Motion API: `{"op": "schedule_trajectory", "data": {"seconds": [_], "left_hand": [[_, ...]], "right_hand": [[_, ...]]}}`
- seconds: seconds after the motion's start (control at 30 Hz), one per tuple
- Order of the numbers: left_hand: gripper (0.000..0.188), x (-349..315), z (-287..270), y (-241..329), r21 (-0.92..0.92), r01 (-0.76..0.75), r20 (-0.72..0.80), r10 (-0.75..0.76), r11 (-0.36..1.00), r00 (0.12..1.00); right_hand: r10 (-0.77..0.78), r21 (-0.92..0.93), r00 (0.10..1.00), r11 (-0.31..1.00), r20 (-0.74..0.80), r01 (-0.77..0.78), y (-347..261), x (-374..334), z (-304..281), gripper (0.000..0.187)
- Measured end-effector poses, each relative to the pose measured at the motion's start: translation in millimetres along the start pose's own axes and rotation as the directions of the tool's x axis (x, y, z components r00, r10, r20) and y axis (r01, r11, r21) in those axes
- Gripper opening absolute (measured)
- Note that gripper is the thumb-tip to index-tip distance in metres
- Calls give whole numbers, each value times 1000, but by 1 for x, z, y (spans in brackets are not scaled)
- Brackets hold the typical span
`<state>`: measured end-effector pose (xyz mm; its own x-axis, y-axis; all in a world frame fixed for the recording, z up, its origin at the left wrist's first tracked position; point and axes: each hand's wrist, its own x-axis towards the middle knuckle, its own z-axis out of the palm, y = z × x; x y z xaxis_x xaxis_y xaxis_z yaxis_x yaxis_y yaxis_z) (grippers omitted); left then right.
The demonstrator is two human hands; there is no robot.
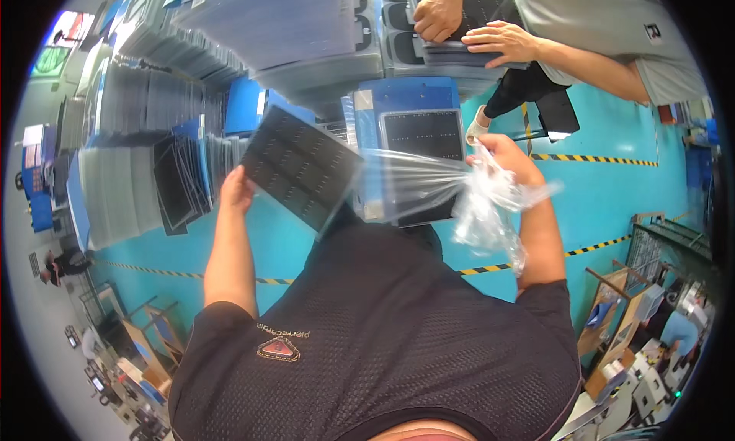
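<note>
My left hand (237, 190) grips the edge of a tilted black panel (298, 165) marked with rows of small light marks. My right hand (507, 159) is closed on crumpled clear plastic film (490, 192). The film stretches left, blurred by motion, to the panel's right corner; whether it still covers the panel I cannot tell. Below and between my hands lies a similar black panel (421, 131) with a clear border, on top of a blue sheet (406, 93). Part of that lower panel is hidden by the stretched film.
Tall stacks of clear plastic sheets (115, 188) stand at the left, with several black panels (178, 182) leaning among them. Opposite, another person's hands (501, 43) rest on a stack of black panels. Yellow-black striped tape (597, 159) marks the turquoise floor.
</note>
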<state>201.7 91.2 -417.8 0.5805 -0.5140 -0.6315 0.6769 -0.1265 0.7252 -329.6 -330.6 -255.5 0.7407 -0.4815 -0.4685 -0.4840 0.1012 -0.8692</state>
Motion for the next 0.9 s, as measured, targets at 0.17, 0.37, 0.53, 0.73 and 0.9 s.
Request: {"op": "schedule_trajectory", "data": {"seconds": [0.17, 0.37, 0.53, 0.73, 0.9], "left_hand": [[26, -47, -101, 52, -17, -255, -249, 243, 967, 938], [22, -66, -134, 55, 45, -295, -375, 290, 955, 880], [32, -55, -177, 45, 448, -169, -409, 370, 878, 834], [34, -9, -199, 111, 503, -218, -390, 444, 836, 807], [57, 17, -320, 266, 851, -91, -406, 756, 518, 513]], "right_hand": [[-281, -604, 947, 786, -159, 132, 14, 69, 23, 33], [-524, -905, 849, 391, -70, 167, 13, 158, 153, 43], [-670, -912, 739, 263, 62, 315, 40, 191, 160, 36], [-657, -968, 752, 155, 50, 200, 49, 178, 157, 32], [-648, -946, 754, 163, 111, 279, 39, 195, 171, 29]]}}
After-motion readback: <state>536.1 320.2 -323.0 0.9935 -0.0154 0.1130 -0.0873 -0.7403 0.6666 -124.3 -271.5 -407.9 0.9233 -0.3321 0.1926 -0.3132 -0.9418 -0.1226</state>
